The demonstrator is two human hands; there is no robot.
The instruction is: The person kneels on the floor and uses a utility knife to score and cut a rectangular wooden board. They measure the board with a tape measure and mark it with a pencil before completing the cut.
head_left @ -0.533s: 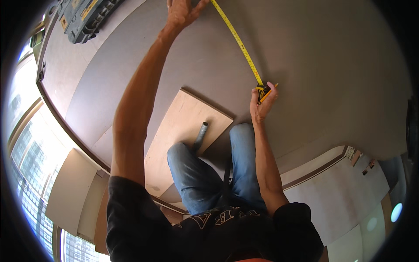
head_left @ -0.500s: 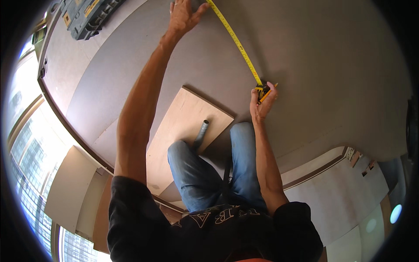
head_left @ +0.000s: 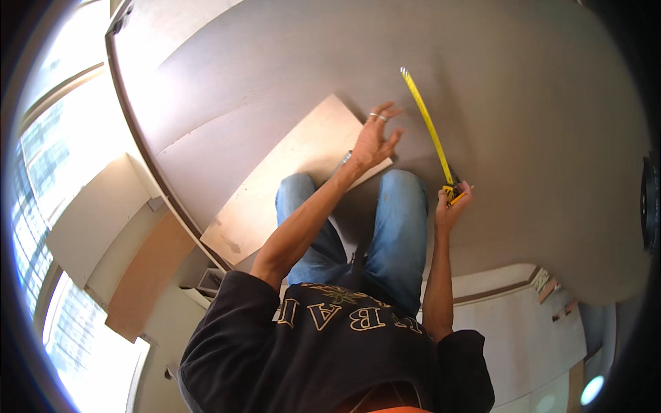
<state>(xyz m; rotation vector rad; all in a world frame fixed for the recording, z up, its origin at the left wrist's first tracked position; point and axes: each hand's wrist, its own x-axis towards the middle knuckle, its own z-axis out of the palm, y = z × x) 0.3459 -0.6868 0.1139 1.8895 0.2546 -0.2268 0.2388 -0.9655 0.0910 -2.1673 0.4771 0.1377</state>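
My right hand (head_left: 451, 213) is closed around a black and yellow tape measure (head_left: 449, 188). A yellow pencil (head_left: 458, 198) is held across the same hand. From the case, a length of yellow blade (head_left: 428, 125) stretches away over the grey-brown sheet (head_left: 523, 138), and its metal hook end is free. My left hand (head_left: 375, 143) is off the blade, fingers spread and holding nothing, above the far right corner of a pale wooden board (head_left: 289, 155). Behind my left wrist, a grey metal tube (head_left: 342, 162) shows only in part.
My knees, in blue jeans (head_left: 403, 199), are at the board's near right side. Large windows (head_left: 51, 165) line the left, with leaning panels (head_left: 100, 217) below them. A pale panel (head_left: 513, 323) with small wood pieces (head_left: 549, 289) stands at the lower right.
My left hand has let go of the blade's end area and come back toward me, over the board. The tape measure has shifted right and nearer. The view has moved; the grey toolbox is out of sight.
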